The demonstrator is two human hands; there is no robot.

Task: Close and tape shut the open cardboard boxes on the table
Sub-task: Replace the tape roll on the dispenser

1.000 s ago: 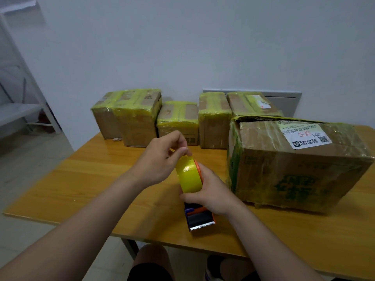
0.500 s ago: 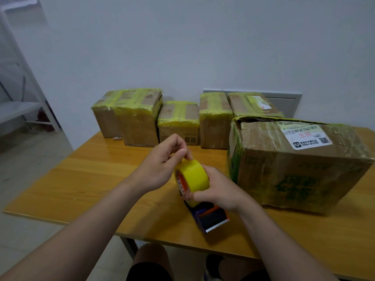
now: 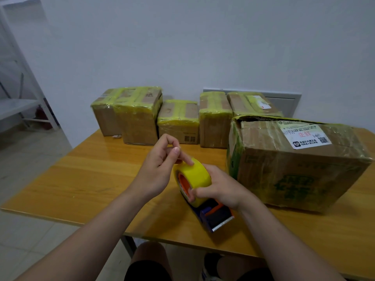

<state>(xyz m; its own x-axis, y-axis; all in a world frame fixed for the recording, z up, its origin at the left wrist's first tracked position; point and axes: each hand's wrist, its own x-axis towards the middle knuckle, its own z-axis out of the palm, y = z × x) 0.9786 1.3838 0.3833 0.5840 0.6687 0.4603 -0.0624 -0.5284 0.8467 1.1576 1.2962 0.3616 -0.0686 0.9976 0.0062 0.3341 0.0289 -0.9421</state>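
Yellow tape roll (image 3: pixel 195 175) is sitting in the clasping right grip (image 3: pixel 221 187), released left grip (image 3: pixel 158 171) probing it; scrape slowly for the end.

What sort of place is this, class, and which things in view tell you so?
Probably a small packing or mailing room: taped boxes lined along a wall, a large box with a shipping label, and a tape dispenser above a wooden table.
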